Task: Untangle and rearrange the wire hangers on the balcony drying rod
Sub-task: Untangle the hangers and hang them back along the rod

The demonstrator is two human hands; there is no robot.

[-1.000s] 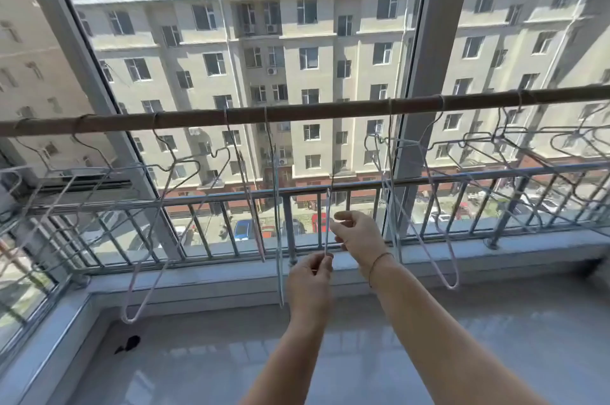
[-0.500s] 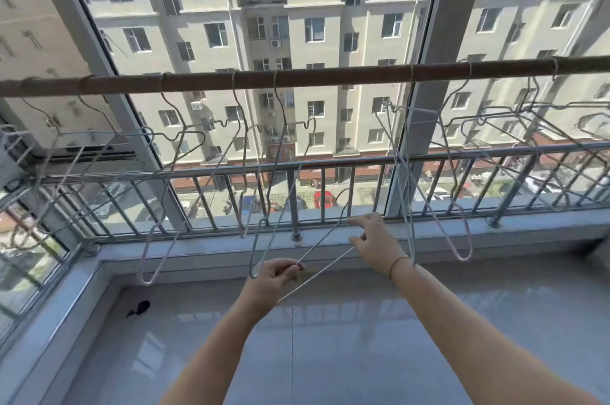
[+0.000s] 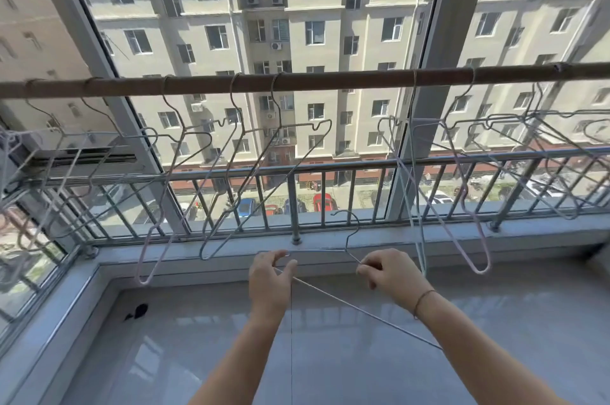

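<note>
While my left hand [image 3: 270, 279] and right hand [image 3: 388, 274] pinch one freed wire hanger [image 3: 350, 241] (off the drying rod [image 3: 330, 79]), rehanging follows, I judge.

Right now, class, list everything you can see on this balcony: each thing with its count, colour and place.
Drying rod: one, brown, running across at window height.
Hangers on the rod: several, too tangled to count, pale grey, blue and pink wire.
Held hanger: one, grey wire, off the rod, between both hands.
Railing: one, grey metal, outside the glass.
Floor: grey tiles, with a small dark object at left.
Left hand: gripping the hanger's left end.
Right hand: pinching the hanger near its hook.
</note>
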